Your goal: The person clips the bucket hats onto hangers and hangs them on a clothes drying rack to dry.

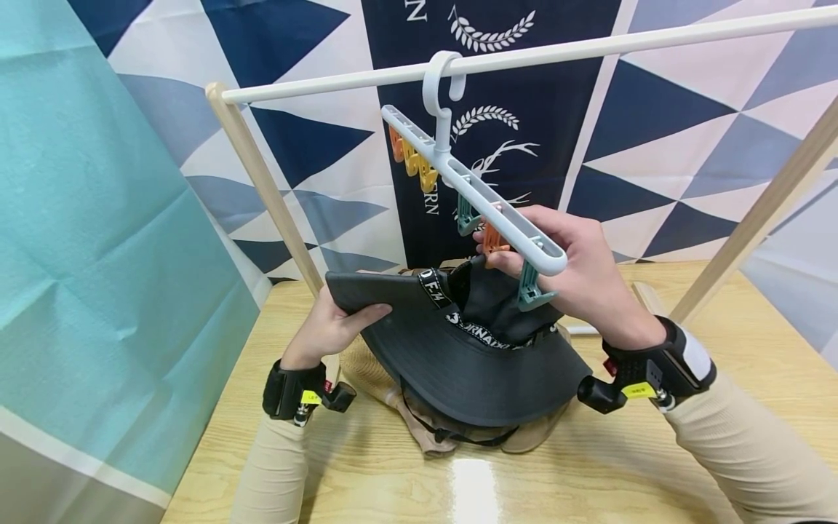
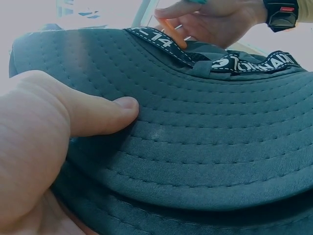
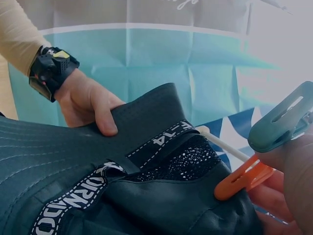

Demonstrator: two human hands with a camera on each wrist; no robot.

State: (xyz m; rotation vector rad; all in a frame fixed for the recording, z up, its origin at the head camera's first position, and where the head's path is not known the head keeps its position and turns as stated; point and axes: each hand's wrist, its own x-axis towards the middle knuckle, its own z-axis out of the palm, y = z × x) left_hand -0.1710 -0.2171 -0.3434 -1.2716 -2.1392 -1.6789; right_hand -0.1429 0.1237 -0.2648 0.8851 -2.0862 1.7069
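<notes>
A dark wide-brimmed hat (image 1: pixel 471 378) with a lettered band hangs tilted below the clip hanger (image 1: pixel 504 211). My left hand (image 1: pixel 334 327) grips the brim at its left side, thumb on top. With my right hand (image 1: pixel 576 255) I pinch an orange clip (image 3: pixel 244 178) under the hanger's near half; its tip overlaps the hat's crown (image 3: pixel 195 205) in the right wrist view. Green clips hang on either side of it, one (image 1: pixel 533 287) nearest the hanger's end. Part of the right fingers is hidden behind the hanger and hat.
The hanger's hook sits over a white rail (image 1: pixel 589 51) on a wooden frame (image 1: pixel 262 182). Orange and yellow clips (image 1: pixel 411 156) hang from its far half. Beneath the dark hat, tan hats (image 1: pixel 373 371) lie on the wooden table (image 1: pixel 366 473).
</notes>
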